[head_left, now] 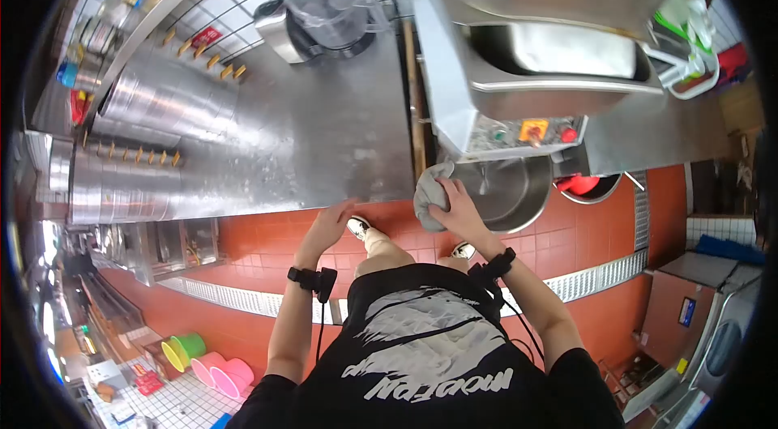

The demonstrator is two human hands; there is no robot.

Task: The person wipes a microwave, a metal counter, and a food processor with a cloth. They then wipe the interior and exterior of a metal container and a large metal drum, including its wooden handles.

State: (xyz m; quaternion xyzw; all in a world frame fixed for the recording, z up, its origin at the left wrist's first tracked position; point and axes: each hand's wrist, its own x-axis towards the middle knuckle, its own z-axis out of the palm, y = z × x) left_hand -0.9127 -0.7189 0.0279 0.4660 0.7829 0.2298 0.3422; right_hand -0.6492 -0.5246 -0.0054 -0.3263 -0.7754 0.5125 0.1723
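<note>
My right hand [459,211] grips a crumpled grey cloth [427,199], its fingers closed on the fabric. Cloth and hand are at the counter's front right corner, beside a large steel bowl [512,196]. The bowl stands under the front of a steel machine [559,87], whose panel carries a red button [568,134]. My left hand [328,225] is at the front edge of the steel counter [324,129], fingers stretched out and holding nothing. Wet shine and small drops show on the counter top.
A food processor [331,20] with clear plastic parts stands at the back of the counter. Steel drums [166,97] with a row of yellow taps line the left. Right of the bowl is a pot [590,188] with something red inside. Coloured buckets [186,350] stand behind at left.
</note>
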